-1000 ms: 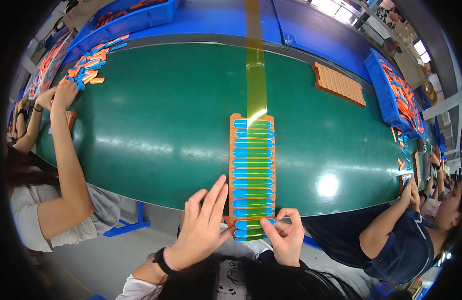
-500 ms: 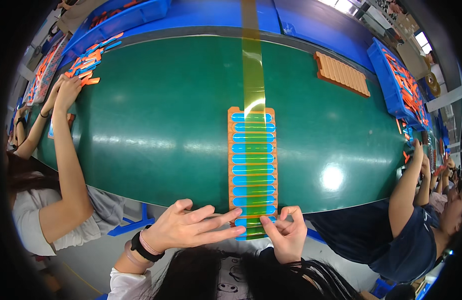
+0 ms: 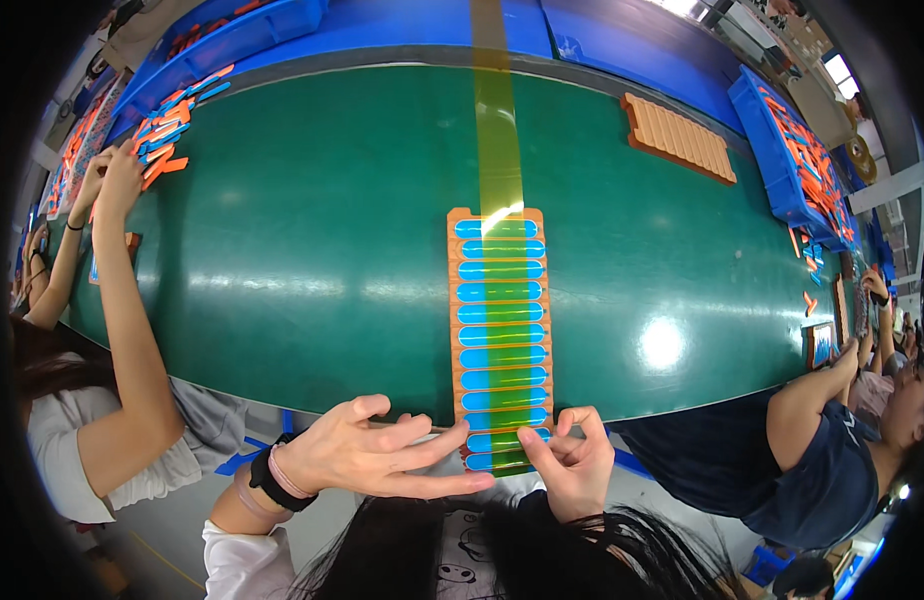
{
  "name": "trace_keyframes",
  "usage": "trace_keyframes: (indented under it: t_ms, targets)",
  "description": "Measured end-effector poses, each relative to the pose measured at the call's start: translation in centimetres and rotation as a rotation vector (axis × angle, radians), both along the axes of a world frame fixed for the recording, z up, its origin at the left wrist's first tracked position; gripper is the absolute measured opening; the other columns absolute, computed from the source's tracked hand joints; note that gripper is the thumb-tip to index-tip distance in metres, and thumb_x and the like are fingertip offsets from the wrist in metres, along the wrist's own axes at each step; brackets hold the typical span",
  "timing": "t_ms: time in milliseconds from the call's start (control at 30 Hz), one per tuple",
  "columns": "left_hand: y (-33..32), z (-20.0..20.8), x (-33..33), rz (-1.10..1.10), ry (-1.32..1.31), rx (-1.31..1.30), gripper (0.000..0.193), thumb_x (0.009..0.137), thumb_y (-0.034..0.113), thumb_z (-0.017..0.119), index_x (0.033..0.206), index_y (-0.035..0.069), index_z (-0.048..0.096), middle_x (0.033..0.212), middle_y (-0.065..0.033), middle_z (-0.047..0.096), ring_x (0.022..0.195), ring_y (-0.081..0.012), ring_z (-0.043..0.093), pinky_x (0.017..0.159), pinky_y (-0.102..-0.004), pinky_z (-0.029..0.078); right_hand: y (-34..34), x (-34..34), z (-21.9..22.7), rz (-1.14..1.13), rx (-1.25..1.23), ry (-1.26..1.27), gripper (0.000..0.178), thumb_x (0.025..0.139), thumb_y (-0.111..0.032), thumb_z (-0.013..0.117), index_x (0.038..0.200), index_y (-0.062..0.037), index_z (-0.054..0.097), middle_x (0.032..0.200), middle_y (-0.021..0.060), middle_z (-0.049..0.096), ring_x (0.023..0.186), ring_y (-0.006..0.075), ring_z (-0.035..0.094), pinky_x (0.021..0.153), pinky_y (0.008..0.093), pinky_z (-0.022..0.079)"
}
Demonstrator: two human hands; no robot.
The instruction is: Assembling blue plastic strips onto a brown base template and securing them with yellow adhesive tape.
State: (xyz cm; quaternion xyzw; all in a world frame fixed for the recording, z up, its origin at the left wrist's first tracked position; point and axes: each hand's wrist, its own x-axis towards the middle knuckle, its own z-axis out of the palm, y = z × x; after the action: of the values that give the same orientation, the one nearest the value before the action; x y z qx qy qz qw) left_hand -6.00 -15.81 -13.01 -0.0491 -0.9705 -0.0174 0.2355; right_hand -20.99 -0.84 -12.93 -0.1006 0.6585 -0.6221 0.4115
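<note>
An orange-brown ribbed tray (image 3: 454, 330) lies lengthwise in front of me, its near end past the table's edge. Blue rounded strips (image 3: 471, 379) fill its grooves in a row. Clear yellow tape (image 3: 499, 180) runs down over their middle from the far side. My left hand (image 3: 377, 450) has its fingers stretched out, tips at the left of the tray's near end. With the thumb on the tape's right edge and the fingers curled beside the tray, my right hand (image 3: 572, 460) grips the near right corner; its fingertips are partly hidden.
On the green table (image 3: 312, 230), another ribbed tray (image 3: 679, 140) lies at the back right. A blue bin (image 3: 792, 150) of orange and blue pieces stands right of it. Loose pieces (image 3: 167, 135) are heaped far left, beside a co-worker's hands (image 3: 117, 180). Another co-worker (image 3: 812, 430) sits at the right.
The view has shifted slightly. My left fingers have spread a little at the tray's near end; my right hand keeps its place. The right co-worker's arm has moved nearer a small tray.
</note>
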Motion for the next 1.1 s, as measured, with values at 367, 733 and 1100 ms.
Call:
trace_keyframes:
  t_ms: [367, 733, 1100]
  targets:
    - [-1.2, 0.7, -1.8, -0.158, -0.123, -0.055, 0.049, 0.080, 0.034, 0.057, 0.124, 0.035, 0.037, 0.120, 0.0132, 0.048, 0.069, -0.0056, 0.037, 0.053, -0.0193, 0.026, 0.2, 0.0, 0.0, 0.010, 0.004, 0.039, 0.029, 0.075, 0.003, 0.064, 0.083, -0.0054, 0.037, 0.064, 0.0018, 0.057, 0.053, -0.0008, 0.045, 0.044, 0.0147, 0.031]
    - [-0.5, 1.7, -2.1, -0.141, -0.155, -0.135, 0.054, 0.075, 0.006, 0.051, 0.124, 0.029, 0.044, 0.115, 0.0069, 0.051, 0.062, -0.0043, 0.036, 0.054, -0.0173, 0.029, 0.7, -3.5, 2.8, 0.144, 0.000, 0.447, 0.018, 0.084, 0.004, 0.046, 0.093, -0.0011, 0.030, 0.078, 0.0179, 0.060, 0.070, 0.0200, 0.062, 0.062, 0.0260, 0.051]
    - [0.3, 2.7, -2.0, -0.147, -0.184, -0.088, 0.051, 0.070, 0.004, 0.054, 0.120, 0.015, 0.048, 0.089, 0.0035, 0.055, 0.070, -0.0053, 0.043, 0.062, -0.0211, 0.032, -3.9, -2.9, 5.6, 0.590, 0.204, 0.634, 0.028, 0.078, -0.005, 0.057, 0.091, -0.0019, 0.033, 0.073, 0.0130, 0.058, 0.067, 0.0267, 0.063, 0.059, 0.0330, 0.050]
